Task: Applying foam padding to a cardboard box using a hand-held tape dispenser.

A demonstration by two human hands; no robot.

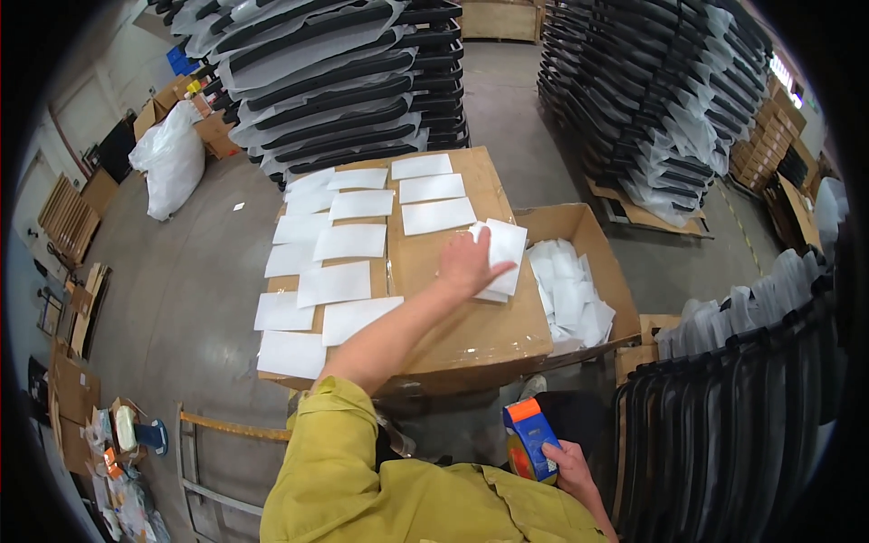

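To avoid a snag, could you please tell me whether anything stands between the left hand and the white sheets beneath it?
Nothing visible does: the left hand is over the sheets, apparently touching them.

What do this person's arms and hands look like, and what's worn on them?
The left sleeve is loose, creased and olive-yellow, ending in a folded-looking band; the forearm beyond it is bare. The left hand and right hand wear no gloves, and no cables show.

Warehouse or workshop — stacked black parts point(625, 86), piled cartons point(768, 145), grey floor point(213, 303)
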